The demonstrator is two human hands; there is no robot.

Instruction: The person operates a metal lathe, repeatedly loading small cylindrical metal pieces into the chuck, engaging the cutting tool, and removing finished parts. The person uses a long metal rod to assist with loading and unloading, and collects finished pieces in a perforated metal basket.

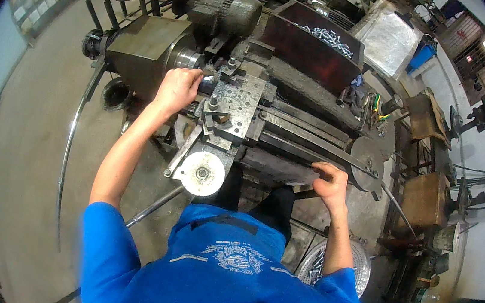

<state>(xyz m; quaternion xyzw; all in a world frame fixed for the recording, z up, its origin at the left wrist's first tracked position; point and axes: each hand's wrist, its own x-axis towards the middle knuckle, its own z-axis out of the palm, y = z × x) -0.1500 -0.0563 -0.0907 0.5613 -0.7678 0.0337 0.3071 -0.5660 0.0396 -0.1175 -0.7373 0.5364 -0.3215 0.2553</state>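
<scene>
A metal lathe stands in front of me, with a bright round chuck [187,59] at the left end. My left hand [178,90] reaches to the gap between this chuck and the drilled tool plate [241,104]. Its fingers are bent together at the workpiece area, and what they hold, if anything, is hidden. My right hand [330,185] is by the front edge of the lathe, near the long flat bar [317,137]. Its fingers curl with the thumb held apart from them, and nothing shows between. Close to my body sits a pale round handwheel [203,174].
A dark red bin [309,48] behind the lathe holds several small metal parts. A motor [226,11] sits at the back left. Low on the right, a round perforated basket [359,269] holds more metal parts. A long rod [154,207] slants below the handwheel.
</scene>
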